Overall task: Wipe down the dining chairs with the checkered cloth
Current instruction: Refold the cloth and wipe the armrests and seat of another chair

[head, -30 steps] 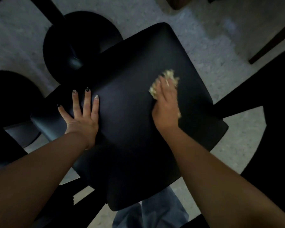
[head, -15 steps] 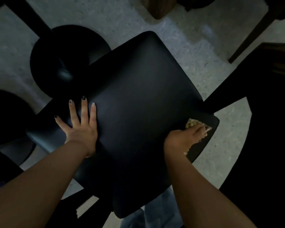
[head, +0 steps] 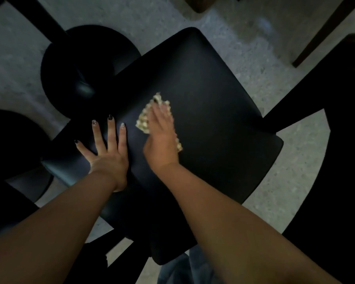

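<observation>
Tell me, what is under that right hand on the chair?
The checkered cloth lies under the right hand, pressed flat on the black chair seat. Its edges peek out past the fingers and by the wrist. The middle of the cloth is hidden by the hand.

I'm in a dining area, at home or in an eatery, I cannot tell which. Under my hands is a black dining chair seat. Beyond my left hand stand two round black pedestal bases. Speckled stone floor lies around, and wooden furniture legs stand beyond my right hand.
</observation>
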